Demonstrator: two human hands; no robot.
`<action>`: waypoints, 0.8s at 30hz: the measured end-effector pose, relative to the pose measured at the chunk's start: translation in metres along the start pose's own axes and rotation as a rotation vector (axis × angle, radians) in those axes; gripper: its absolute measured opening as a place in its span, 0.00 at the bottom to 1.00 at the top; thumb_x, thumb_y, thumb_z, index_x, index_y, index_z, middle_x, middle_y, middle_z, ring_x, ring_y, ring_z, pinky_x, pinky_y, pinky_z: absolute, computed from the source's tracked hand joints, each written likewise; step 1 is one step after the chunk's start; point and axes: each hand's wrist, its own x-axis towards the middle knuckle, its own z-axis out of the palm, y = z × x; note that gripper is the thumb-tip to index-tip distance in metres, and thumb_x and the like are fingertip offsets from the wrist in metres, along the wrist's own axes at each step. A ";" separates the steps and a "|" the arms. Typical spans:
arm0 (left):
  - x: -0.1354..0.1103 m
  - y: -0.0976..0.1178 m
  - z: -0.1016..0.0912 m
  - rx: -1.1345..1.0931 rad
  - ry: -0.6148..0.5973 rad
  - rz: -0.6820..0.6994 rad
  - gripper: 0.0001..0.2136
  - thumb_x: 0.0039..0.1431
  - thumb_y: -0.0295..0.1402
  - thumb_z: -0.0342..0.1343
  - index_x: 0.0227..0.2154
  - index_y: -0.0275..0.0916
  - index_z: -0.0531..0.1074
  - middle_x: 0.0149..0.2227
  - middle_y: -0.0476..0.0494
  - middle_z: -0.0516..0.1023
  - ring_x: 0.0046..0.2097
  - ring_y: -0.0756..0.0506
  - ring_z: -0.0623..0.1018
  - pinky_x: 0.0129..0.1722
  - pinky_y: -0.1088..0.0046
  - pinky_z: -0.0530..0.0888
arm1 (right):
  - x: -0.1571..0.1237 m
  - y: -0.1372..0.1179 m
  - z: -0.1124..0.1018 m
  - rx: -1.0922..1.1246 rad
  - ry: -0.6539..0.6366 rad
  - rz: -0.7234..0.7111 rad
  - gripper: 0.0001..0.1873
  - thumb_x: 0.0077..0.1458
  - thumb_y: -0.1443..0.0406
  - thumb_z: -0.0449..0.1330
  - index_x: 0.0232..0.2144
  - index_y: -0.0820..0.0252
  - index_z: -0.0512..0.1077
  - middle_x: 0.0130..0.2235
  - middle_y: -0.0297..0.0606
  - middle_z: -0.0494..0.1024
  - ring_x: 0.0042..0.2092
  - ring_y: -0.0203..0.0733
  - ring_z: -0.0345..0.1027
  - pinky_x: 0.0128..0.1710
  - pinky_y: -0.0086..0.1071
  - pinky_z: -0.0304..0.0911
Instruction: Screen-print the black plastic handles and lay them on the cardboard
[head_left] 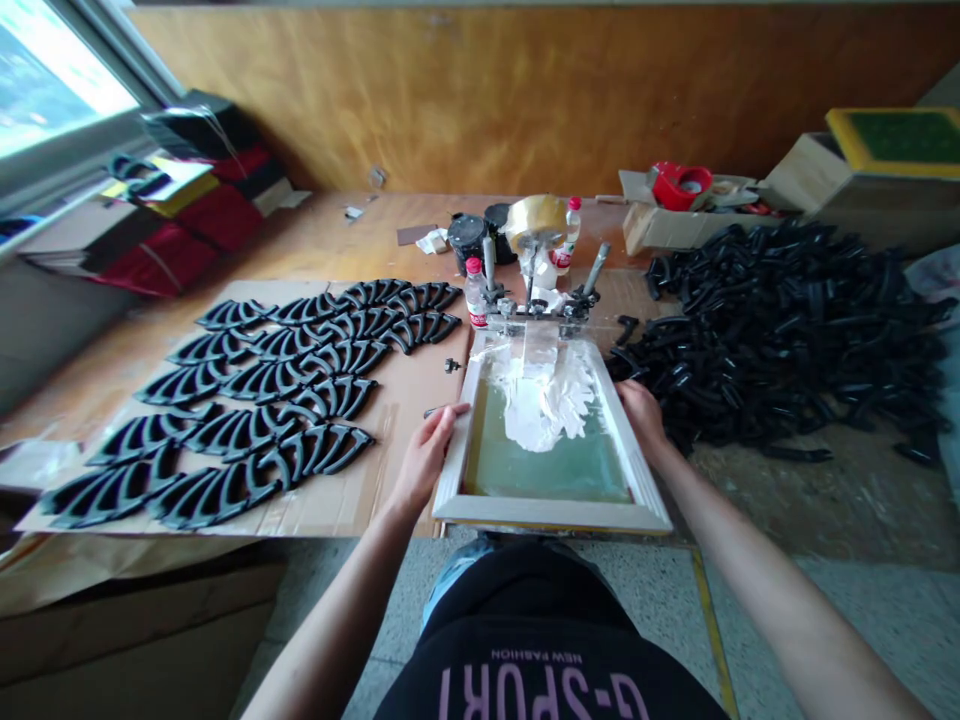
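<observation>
1. A wooden panel [480,110] backs the table [360,235].
2. A heap of black parts [780,340] fills the table's right side, crowding the right hand [643,408].
3. On cardboard [409,440] at left, black curved pieces [169,505] lie in fanned rows.
4. Stacked boxes [187,222] stand at the far left; an open carton [664,230] holding a red tape dispenser [679,188] sits behind the heap.
5. The screen frame [555,512] lies at the table's near edge, before the person, white paste [551,405] spread over its greenish mesh.
6. The left hand [431,445] has bent fingers against the frame's left edge; the right hand is at the right edge, fingertips partly hidden. I cannot tell whether either pinches the frame.
7. A clamp fixture [540,308] blocks the frame's far end; behind it are black tubs [466,237] and a tape roll [536,220].
8. A red-capped bottle [475,292] stands just beside the clamp.
9. A small black knob [451,366] lies near the left hand.
</observation>
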 end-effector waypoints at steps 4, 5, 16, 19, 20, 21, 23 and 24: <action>0.008 -0.068 0.010 0.039 0.006 -0.065 0.33 0.55 0.47 0.56 0.63 0.42 0.60 0.29 0.51 0.72 0.29 0.50 0.71 0.28 0.76 0.67 | 0.046 -0.031 -0.012 -0.045 0.117 -0.099 0.25 0.57 0.63 0.59 0.56 0.61 0.68 0.56 0.49 0.68 0.54 0.53 0.63 0.54 0.44 0.61; 0.012 -0.080 0.012 0.056 0.008 -0.065 0.34 0.56 0.46 0.56 0.64 0.42 0.58 0.29 0.51 0.72 0.29 0.50 0.71 0.28 0.76 0.67 | 0.056 -0.046 -0.009 -0.072 0.083 -0.162 0.28 0.54 0.62 0.62 0.57 0.61 0.67 0.57 0.49 0.66 0.55 0.54 0.61 0.54 0.44 0.60; 0.022 -0.095 0.012 0.099 0.029 -0.081 0.28 0.54 0.47 0.58 0.55 0.38 0.69 0.32 0.46 0.77 0.34 0.45 0.76 0.35 0.70 0.72 | 0.002 -0.080 -0.006 -0.070 -0.447 -0.709 0.11 0.53 0.76 0.53 0.33 0.60 0.72 0.35 0.38 0.75 0.38 0.40 0.66 0.35 0.30 0.57; 0.022 -0.095 0.013 0.084 0.011 -0.098 0.28 0.55 0.48 0.57 0.55 0.37 0.69 0.32 0.45 0.77 0.35 0.45 0.76 0.35 0.70 0.72 | 0.004 -0.079 -0.011 -0.004 -0.460 -0.685 0.09 0.51 0.75 0.56 0.30 0.58 0.72 0.32 0.34 0.75 0.36 0.39 0.67 0.33 0.30 0.56; 0.022 -0.096 0.013 0.079 0.006 -0.100 0.29 0.55 0.48 0.56 0.56 0.37 0.68 0.32 0.45 0.77 0.35 0.45 0.76 0.35 0.70 0.72 | 0.004 -0.080 -0.009 -0.004 -0.409 -0.634 0.08 0.51 0.74 0.57 0.30 0.58 0.72 0.32 0.34 0.75 0.37 0.39 0.67 0.34 0.30 0.56; 0.022 -0.096 0.013 0.074 0.000 -0.101 0.30 0.55 0.48 0.56 0.57 0.37 0.67 0.32 0.45 0.76 0.35 0.45 0.76 0.34 0.71 0.72 | 0.002 -0.081 -0.005 -0.014 -0.345 -0.592 0.08 0.52 0.74 0.56 0.31 0.58 0.73 0.33 0.36 0.76 0.38 0.40 0.67 0.34 0.30 0.57; 0.022 -0.097 0.013 0.060 -0.010 -0.102 0.31 0.55 0.49 0.55 0.58 0.37 0.65 0.32 0.46 0.76 0.34 0.45 0.76 0.33 0.71 0.71 | -0.007 -0.082 0.004 -0.036 -0.241 -0.583 0.11 0.53 0.75 0.55 0.35 0.60 0.74 0.35 0.39 0.77 0.39 0.42 0.67 0.37 0.31 0.59; 0.022 -0.098 0.012 0.050 -0.013 -0.102 0.32 0.55 0.49 0.56 0.59 0.37 0.65 0.32 0.46 0.76 0.34 0.45 0.76 0.32 0.71 0.71 | -0.013 -0.082 0.008 -0.034 -0.228 -0.612 0.12 0.53 0.76 0.54 0.36 0.61 0.74 0.36 0.41 0.77 0.40 0.43 0.68 0.37 0.32 0.59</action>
